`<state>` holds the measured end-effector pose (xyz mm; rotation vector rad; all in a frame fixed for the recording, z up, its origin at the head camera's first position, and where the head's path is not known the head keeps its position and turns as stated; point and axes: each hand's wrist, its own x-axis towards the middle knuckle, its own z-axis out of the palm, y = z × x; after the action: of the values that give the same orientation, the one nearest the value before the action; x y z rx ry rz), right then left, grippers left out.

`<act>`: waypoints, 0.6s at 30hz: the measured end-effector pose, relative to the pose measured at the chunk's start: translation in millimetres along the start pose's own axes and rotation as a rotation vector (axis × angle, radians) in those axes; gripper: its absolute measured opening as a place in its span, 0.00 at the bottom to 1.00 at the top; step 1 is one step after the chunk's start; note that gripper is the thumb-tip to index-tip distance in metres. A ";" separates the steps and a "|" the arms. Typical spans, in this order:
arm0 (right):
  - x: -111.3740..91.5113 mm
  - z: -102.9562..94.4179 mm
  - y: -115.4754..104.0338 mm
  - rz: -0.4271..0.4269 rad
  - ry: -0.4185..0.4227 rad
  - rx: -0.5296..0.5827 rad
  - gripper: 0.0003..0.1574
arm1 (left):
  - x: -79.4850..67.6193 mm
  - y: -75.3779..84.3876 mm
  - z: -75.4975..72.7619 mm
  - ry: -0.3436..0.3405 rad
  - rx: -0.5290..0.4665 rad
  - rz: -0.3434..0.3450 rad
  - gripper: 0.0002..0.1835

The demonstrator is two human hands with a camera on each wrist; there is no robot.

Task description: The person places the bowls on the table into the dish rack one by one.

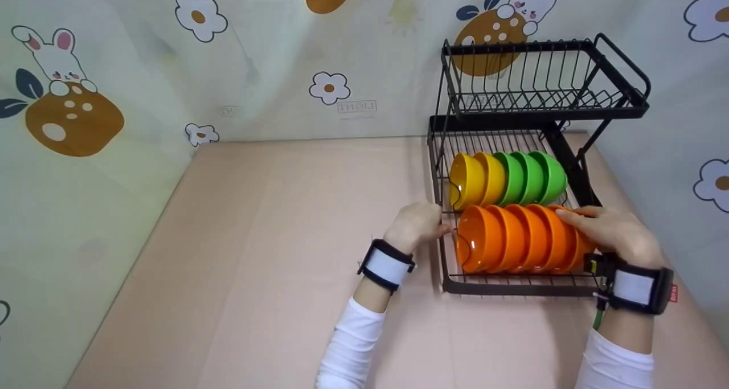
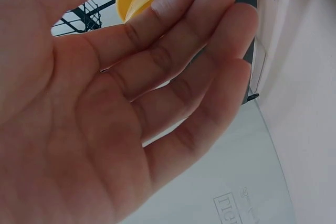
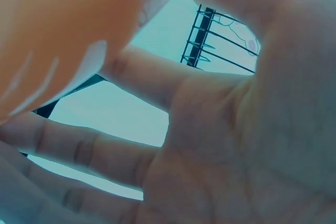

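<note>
A row of several orange bowls stands on edge in the lower tier of a black two-tier dish rack. My right hand holds the rightmost orange bowl at the right end of that row. In the right wrist view, this bowl lies between my thumb and fingers. Beside the rack's left rail is my left hand, its thumb pointing toward the orange bowls. Its palm faces the left wrist camera with nothing in it, fingers loosely bent and overlapping the dark rail.
Behind the orange row stand yellow bowls and green bowls, also on edge. The rack's wire upper tier overhangs the back. A beige tabletop spreads to the left, with a patterned curtain behind.
</note>
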<state>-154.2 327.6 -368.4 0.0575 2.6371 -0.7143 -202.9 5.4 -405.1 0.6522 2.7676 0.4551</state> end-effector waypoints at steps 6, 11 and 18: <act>-0.9 0.2 -1.0 -0.009 0.009 -0.006 0.52 | -0.9 0.3 -0.1 -0.003 -0.011 -0.004 0.20; 1.6 -0.7 -0.2 -0.029 0.019 -0.030 0.52 | -1.1 0.3 0.0 -0.006 -0.021 -0.013 0.19; 5.1 -2.6 0.5 -0.067 0.042 -0.067 0.50 | -1.2 0.5 0.1 0.014 0.007 -0.009 0.21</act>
<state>-159.8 328.9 -368.6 -0.0351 2.7119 -0.6529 -201.7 5.3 -404.8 0.6401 2.7859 0.4494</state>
